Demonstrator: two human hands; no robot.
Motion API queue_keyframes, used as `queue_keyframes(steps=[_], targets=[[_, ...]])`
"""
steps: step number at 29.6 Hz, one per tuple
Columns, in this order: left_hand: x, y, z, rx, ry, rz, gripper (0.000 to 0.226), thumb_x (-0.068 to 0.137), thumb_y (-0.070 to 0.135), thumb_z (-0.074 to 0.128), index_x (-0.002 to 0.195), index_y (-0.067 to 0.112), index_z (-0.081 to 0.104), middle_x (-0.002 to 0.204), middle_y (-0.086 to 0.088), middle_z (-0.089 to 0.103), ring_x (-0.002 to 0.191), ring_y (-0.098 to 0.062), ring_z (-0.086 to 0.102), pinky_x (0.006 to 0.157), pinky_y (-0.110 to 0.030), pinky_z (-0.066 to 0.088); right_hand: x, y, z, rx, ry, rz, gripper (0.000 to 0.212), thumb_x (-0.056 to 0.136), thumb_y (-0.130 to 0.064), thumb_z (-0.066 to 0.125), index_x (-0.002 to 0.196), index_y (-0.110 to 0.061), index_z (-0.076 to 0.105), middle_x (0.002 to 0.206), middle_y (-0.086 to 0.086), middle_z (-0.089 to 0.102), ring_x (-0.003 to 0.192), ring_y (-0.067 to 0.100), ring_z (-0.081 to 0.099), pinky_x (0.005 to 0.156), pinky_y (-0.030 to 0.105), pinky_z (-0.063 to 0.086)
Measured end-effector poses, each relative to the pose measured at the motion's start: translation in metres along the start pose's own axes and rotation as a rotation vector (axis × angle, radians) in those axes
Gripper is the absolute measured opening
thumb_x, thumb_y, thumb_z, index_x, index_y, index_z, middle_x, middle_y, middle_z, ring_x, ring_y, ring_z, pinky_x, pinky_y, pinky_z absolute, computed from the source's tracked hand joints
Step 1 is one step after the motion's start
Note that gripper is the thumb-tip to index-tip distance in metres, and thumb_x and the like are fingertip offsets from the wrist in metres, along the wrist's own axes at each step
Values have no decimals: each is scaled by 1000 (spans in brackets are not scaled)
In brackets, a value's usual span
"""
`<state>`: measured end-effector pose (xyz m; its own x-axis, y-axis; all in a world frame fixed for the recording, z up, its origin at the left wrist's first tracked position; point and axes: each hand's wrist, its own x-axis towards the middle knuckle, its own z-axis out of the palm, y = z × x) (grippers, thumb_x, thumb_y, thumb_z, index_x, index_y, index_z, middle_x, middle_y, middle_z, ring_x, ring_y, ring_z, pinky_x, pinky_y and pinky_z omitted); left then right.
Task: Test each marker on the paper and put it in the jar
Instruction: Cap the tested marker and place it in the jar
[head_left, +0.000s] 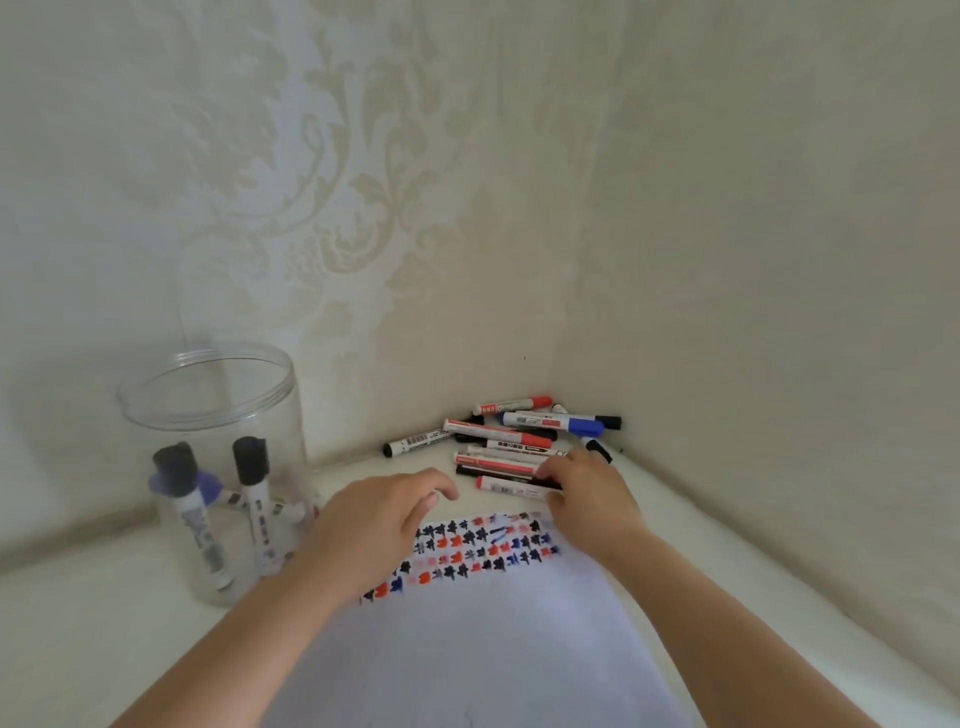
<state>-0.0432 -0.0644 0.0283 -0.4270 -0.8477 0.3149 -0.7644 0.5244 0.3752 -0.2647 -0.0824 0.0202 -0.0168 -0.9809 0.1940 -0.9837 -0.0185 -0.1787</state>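
Right hand (587, 493) pinches a red marker (511, 486) at the pile's near edge, left hand (374, 519) hovering empty with curled fingers over the paper (467, 649); a clean lift avoids scattering neighbours, jar (218, 467) waiting beyond the left fingers.

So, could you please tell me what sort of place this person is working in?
Probably a room in a home: a white table pushed into a corner, damask-patterned wallpaper behind it, and a clear plastic jar, whiteboard markers and paper set out on it.
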Motion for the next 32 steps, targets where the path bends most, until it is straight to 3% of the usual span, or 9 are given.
queue_keyframes(steps=[3, 9, 11, 15, 18, 22, 25, 29, 32], targets=[[10, 1, 15, -12, 0, -11, 23, 95, 31, 38, 106, 38, 58, 88, 17, 66, 74, -2, 57, 70, -21, 43, 0, 10, 4, -114, -48, -79, 32, 91, -22, 50, 124, -22, 53, 127, 3, 56, 116, 22, 47, 97, 32, 39], [17, 3, 29, -53, 5, -11, 22, 92, 36, 44, 103, 38, 64, 90, 21, 69, 72, 5, 57, 72, -23, 49, 0, 18, 12, -320, -74, -209, 38, 93, -28, 50, 130, -16, 49, 134, 5, 50, 122, 23, 43, 102, 33, 32], [16, 4, 29, -61, 1, -2, 24, 93, 35, 42, 105, 36, 62, 96, 21, 68, 80, 2, 60, 75, -24, 48, -2, 15, 6, -142, -54, -163, 35, 93, -26, 51, 127, -17, 51, 126, 3, 54, 114, 22, 47, 94, 30, 38], [10, 5, 27, -109, -8, 19, 25, 95, 25, 39, 110, 31, 59, 103, 22, 57, 93, 1, 53, 80, -17, 41, -13, -14, -17, 817, -95, 106, 15, 93, -20, 52, 108, -21, 53, 96, -1, 60, 70, 8, 55, 57, 17, 44], [2, 8, 22, -136, 6, 36, 26, 95, 27, 37, 114, 28, 56, 103, 15, 56, 93, -3, 52, 78, -14, 39, -21, -35, -18, 1172, -191, 163, 12, 89, -15, 59, 100, -17, 54, 92, 5, 65, 72, 12, 62, 71, 26, 55], [-14, 4, 9, -132, 4, -3, 31, 92, 41, 35, 116, 29, 50, 98, 15, 51, 86, -2, 50, 70, -12, 37, -31, -59, -12, 1442, -254, 184, 15, 86, -4, 57, 100, 0, 53, 75, 11, 63, 63, 16, 62, 66, 26, 56], [-26, -3, -3, -106, 4, 10, 31, 89, 44, 41, 114, 29, 50, 99, 13, 51, 84, -4, 51, 75, -23, 43, -38, -72, -9, 1557, -295, 112, 15, 86, 2, 54, 75, -7, 49, 65, 10, 60, 56, 17, 59, 55, 24, 50], [-51, -13, -15, -161, -51, 35, 18, 94, 33, 38, 106, 25, 49, 92, 8, 60, 81, -8, 56, 74, -36, 48, -48, -105, 2, 1509, -323, 21, 22, 89, -9, 56, 69, -8, 49, 56, 5, 58, 48, 16, 51, 44, 21, 41], [-68, -23, -19, -151, -34, 32, 22, 93, 41, 31, 104, 27, 45, 88, 7, 61, 77, -8, 58, 70, -37, 49, -54, -122, 7, 1499, -380, -28, 27, 92, -17, 53, 67, -8, 50, 50, 4, 51, 44, 19, 44, 41, 24, 35]])
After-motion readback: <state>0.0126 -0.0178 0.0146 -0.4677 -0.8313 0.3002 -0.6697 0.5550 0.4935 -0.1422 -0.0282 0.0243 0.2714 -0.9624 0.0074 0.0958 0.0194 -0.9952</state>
